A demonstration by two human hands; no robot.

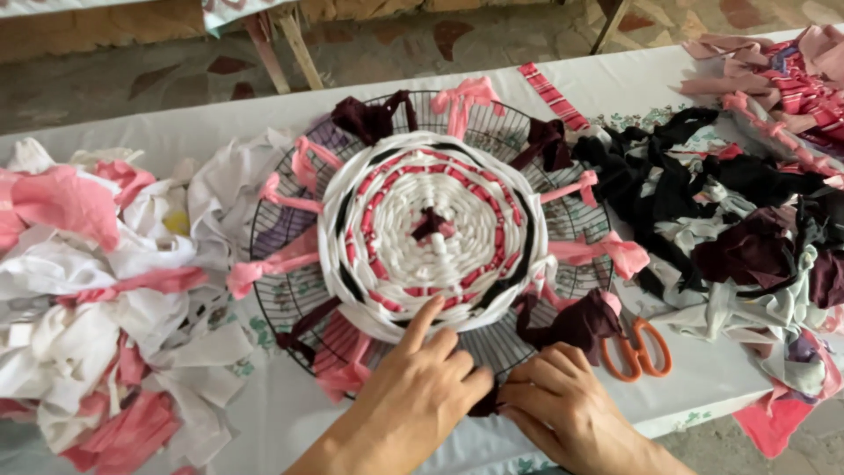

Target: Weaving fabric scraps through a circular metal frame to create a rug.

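A round woven rag mat (431, 230) in white, pink and dark rings sits on a circular black wire frame (281, 211), with pink and maroon fabric strips tied out to the rim. My left hand (422, 387) rests at the mat's near edge, index finger pointing onto the white outer ring. Beside it, my right hand (563, 400) pinches a dark maroon strip (485, 403) at the frame's near rim. Both hands meet on that strip.
Orange-handled scissors (635, 347) lie just right of my right hand. A heap of white and pink fabric scraps (97, 290) fills the left side; black, maroon and grey scraps (738, 229) pile up on the right. The table's near edge (703, 409) runs below.
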